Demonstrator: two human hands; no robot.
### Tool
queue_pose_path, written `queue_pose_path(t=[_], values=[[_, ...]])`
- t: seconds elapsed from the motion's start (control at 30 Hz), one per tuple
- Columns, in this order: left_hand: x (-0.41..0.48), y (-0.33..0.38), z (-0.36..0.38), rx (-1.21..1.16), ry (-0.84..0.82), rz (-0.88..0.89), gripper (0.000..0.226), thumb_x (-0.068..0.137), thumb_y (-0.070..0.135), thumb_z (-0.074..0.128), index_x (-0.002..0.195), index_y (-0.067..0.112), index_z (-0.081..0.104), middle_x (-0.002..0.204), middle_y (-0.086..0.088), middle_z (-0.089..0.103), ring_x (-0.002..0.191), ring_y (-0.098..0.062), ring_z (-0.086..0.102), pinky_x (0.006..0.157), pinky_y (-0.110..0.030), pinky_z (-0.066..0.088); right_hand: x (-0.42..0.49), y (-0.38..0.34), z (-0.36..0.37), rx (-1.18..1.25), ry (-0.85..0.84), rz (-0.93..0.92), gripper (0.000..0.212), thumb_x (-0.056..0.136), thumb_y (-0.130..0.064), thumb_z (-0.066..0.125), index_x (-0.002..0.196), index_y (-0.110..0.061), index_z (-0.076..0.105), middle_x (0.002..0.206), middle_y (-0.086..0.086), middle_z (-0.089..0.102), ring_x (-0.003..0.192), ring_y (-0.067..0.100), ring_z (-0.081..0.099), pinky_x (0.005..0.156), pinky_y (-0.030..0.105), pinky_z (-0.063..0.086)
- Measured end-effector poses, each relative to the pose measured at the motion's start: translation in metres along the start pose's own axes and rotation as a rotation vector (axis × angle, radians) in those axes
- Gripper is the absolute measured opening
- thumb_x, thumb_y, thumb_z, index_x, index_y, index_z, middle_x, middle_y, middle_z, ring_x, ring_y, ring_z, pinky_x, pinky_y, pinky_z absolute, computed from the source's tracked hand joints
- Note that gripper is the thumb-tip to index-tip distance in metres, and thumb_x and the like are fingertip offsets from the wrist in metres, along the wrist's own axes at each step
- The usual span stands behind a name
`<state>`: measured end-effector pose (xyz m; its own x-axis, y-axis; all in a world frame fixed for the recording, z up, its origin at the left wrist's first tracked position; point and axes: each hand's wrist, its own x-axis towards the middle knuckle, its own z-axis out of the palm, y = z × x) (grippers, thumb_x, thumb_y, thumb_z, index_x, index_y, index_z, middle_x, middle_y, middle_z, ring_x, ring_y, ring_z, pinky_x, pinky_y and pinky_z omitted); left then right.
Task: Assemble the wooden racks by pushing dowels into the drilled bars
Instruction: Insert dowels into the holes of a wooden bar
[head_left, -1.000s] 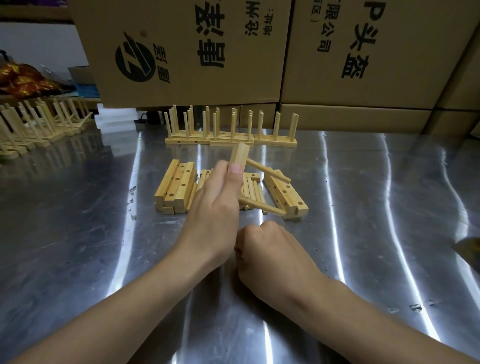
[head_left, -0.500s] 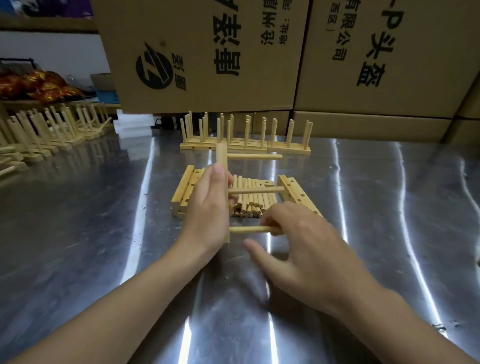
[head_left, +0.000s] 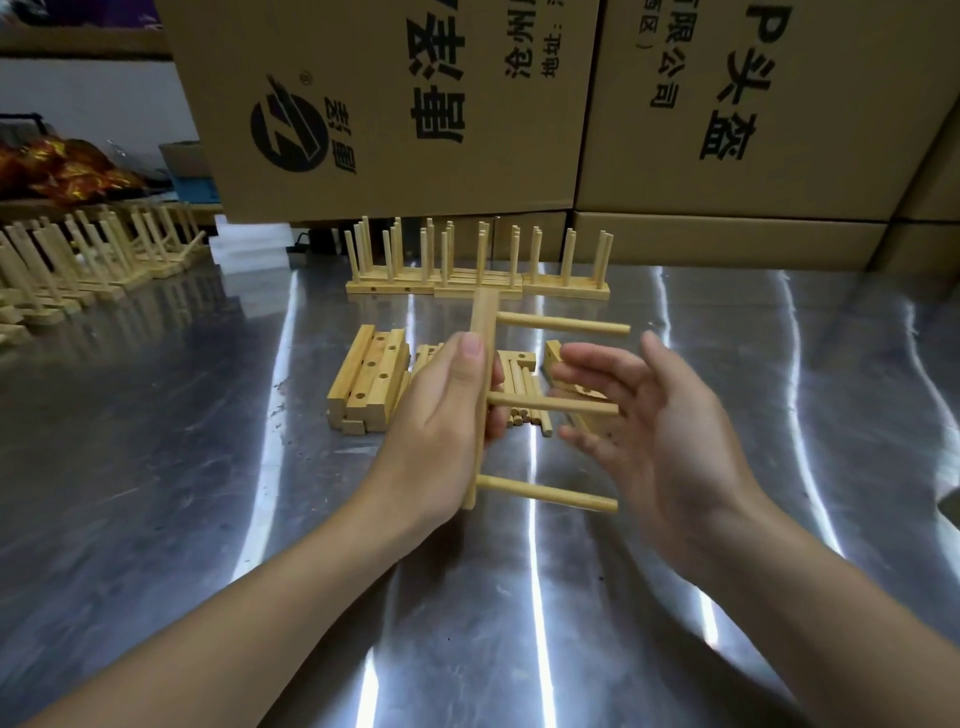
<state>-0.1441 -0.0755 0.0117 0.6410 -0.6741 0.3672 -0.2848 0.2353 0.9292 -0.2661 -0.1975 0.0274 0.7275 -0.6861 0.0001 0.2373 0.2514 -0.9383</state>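
Wooden bar (head_left: 483, 332) gripped by left hand (head_left: 441, 415)

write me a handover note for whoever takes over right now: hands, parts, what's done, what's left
Left hand grips a pale wooden drilled bar; right hand open beside it, holding nothing.
Done: three round wooden dowels seated in that bar, pointing right.
Parts: stack of drilled bars and loose dowel pile on the shiny metal table; finished racks behind.
Left: probably set this one down, then fill the stacked bars.
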Motion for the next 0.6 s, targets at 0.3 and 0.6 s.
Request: queue_pose_path(t=[0.3, 0.6], values=[[-0.010, 0.008, 0.012, 0.080, -0.004, 0.068, 0.050, 0.112, 0.053, 0.029, 0.081, 0.035, 0.064, 0.063, 0.005, 0.056, 0.058, -0.010, 0.056, 0.054, -0.022, 0.046, 0.002, 0.011, 0.001, 0.042, -0.217, 0.145, 0.073, 0.113, -0.050, 0.016, 0.125, -0.012, 0.077, 0.129, 0.008, 0.076, 0.124, 0.025, 0.070, 0.112, 0.049, 0.047], [-0.013, 0.004, 0.016, 0.090, 0.010, 0.058, 0.053, 0.106, 0.059, 0.030, 0.084, 0.019, 0.057, 0.058, 0.007, 0.048, 0.055, -0.012, 0.046, 0.049, -0.026, 0.041, -0.008, 0.011, 0.004, 0.121, -0.253, 0.147, 0.059, 0.114, -0.044, 0.029, 0.120, -0.013, 0.079, 0.128, 0.011, 0.075, 0.121, 0.022, 0.072, 0.096, 0.060, 0.058]])
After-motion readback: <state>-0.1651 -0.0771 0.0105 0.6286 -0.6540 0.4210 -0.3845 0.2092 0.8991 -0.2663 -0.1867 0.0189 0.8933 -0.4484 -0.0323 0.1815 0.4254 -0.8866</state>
